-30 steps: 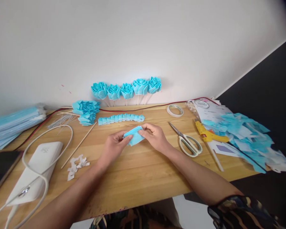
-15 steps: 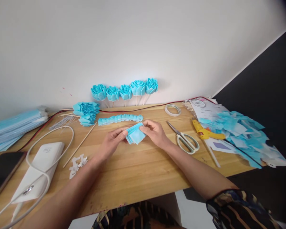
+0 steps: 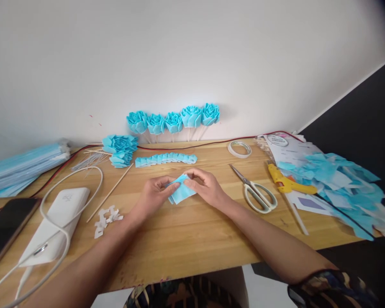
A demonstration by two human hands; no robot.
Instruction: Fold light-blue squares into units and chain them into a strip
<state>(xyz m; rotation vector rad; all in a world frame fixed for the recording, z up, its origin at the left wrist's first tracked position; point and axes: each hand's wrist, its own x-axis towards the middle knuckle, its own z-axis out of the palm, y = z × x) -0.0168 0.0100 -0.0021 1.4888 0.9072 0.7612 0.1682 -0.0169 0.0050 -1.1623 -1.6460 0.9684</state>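
Observation:
Both my hands meet over the middle of the wooden table (image 3: 192, 239), pinching a small stack of light blue squares (image 3: 182, 193). My left hand (image 3: 154, 194) grips the stack's left edge with thumb and fingers closed. My right hand (image 3: 205, 186) pinches its upper right side, fingers curled over the top. A row of folded blue pieces (image 3: 165, 159) lies just beyond the hands. Several finished blue flowers (image 3: 173, 120) on sticks lean against the white wall.
Scissors (image 3: 256, 193), a yellow glue gun (image 3: 287, 183) and a tape roll (image 3: 239, 148) lie to the right, beside a heap of blue scraps (image 3: 333, 179). At left are a white power bank (image 3: 56, 224) with cable, a phone (image 3: 6, 229), a wooden skewer (image 3: 111, 191), white scraps (image 3: 105, 219) and stacked blue masks (image 3: 22, 167).
The blue stack has dropped lower, toward the table, and my fingers have closed in over its top edge. The view shifted slightly.

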